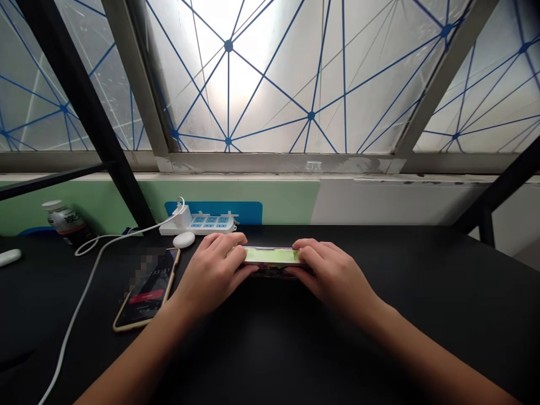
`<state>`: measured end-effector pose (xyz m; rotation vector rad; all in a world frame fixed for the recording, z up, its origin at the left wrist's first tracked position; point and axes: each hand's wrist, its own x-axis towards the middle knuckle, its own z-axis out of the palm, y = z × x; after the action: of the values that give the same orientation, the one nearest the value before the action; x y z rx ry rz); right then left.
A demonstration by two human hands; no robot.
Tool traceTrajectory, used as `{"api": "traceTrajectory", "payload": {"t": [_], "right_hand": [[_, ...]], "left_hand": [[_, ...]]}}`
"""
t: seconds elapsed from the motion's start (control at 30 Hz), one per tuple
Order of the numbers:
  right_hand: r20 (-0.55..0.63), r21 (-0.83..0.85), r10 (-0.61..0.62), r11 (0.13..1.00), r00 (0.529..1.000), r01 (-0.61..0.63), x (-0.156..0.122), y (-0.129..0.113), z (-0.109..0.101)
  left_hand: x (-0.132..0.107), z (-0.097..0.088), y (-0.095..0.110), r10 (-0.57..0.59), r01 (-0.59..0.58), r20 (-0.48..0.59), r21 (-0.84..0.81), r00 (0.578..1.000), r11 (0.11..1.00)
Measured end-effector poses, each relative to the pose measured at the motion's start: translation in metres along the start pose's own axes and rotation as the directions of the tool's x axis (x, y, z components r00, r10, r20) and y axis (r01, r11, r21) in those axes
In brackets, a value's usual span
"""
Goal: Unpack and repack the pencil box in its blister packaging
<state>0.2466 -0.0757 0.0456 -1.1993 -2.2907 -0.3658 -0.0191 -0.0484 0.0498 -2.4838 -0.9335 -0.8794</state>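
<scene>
Our left hand (pixel 215 271) and right hand (pixel 334 275) clasp the ends of a flat box (pixel 272 256) on the desk (pixel 422 292).

phone (pixel 147 289), power strip (pixel 202 224), bottle (pixel 65 221), cable (pixel 80 298)

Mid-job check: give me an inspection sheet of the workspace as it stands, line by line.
Surface: black table, dark and matte.
Job's things: flat green-topped case, held between both hands near the table's far side.
Clutter: phone, screen lit, beside the left hand; white oval object; bottle and white item far left.
Hands: left hand and right hand each grip one end of the case, fingers over its top.
Cables: white cable runs from a plug on the power strip, loops, exits near-left.
Surroundings: frosted window with blue lines; black struts.
</scene>
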Motion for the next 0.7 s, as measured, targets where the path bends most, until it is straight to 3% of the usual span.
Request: {"api": "traceTrajectory", "payload": {"t": [0.1, 0.23, 0.37, 0.47, 0.57, 0.7], "right_hand": [[0.028, -0.05, -0.064, 0.997, 0.998, 0.065, 0.0, -0.005, 0.004], [0.175, -0.065, -0.123, 0.989, 0.977, 0.136, -0.001, -0.011, 0.017], [0.237, 0.007, -0.163, 0.986, 0.958, 0.166, -0.004, -0.02, 0.028], [0.248, 0.081, -0.209, 0.977, 0.946, 0.195, -0.006, -0.024, 0.031], [0.245, 0.156, -0.208, 0.972, 0.947, 0.173, -0.006, -0.024, 0.03], [0.279, 0.248, -0.158, 0.965, 0.947, 0.088, -0.004, -0.019, 0.027]], "left_hand": [[-0.001, 0.003, 0.0, -0.025, 0.028, 0.097, -0.033, 0.995, 0.999], [-0.005, 0.01, 0.002, -0.035, 0.08, 0.249, -0.171, 0.968, 0.982], [-0.008, 0.018, 0.004, -0.059, 0.153, 0.317, -0.28, 0.947, 0.948], [-0.011, 0.022, -0.003, -0.093, 0.189, 0.35, -0.251, 0.932, 0.949], [-0.015, 0.026, -0.012, -0.159, 0.253, 0.406, -0.188, 0.9, 0.949], [-0.016, 0.028, -0.017, -0.16, 0.266, 0.442, -0.189, 0.883, 0.945]]}}
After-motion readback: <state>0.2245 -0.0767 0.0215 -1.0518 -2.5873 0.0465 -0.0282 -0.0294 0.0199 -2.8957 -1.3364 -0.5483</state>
